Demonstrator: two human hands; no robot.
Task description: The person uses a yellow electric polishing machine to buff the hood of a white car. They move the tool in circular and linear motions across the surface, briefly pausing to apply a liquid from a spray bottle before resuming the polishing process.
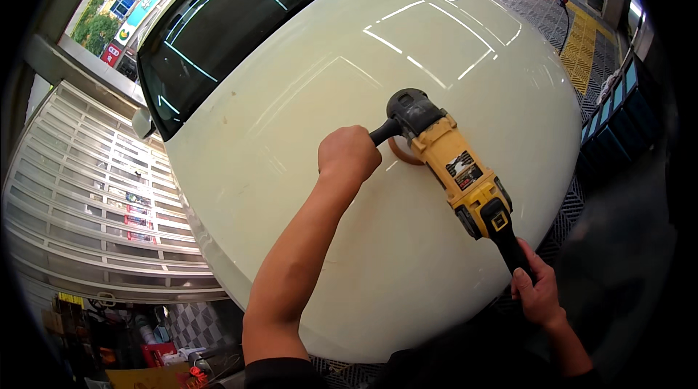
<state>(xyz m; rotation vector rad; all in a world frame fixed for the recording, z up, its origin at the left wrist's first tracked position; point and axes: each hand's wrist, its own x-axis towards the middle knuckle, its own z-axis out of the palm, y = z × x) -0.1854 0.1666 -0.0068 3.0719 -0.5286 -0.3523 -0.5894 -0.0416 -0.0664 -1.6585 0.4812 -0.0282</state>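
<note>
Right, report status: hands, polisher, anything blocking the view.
Left hand gripping black side handle. Right hand gripping rear handle. Yellow-and-black polisher over pale car hood. Polisher's head hides much of orange-brown pad.

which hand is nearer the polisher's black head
The left hand: it grips the side handle by the polisher's black head, while the right hand holds the rear handle at the opposite end.

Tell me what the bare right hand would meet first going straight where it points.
Probably the long yellow-and-black polisher body, just past the slim black handle the right hand grips; depth is unclear.
</note>
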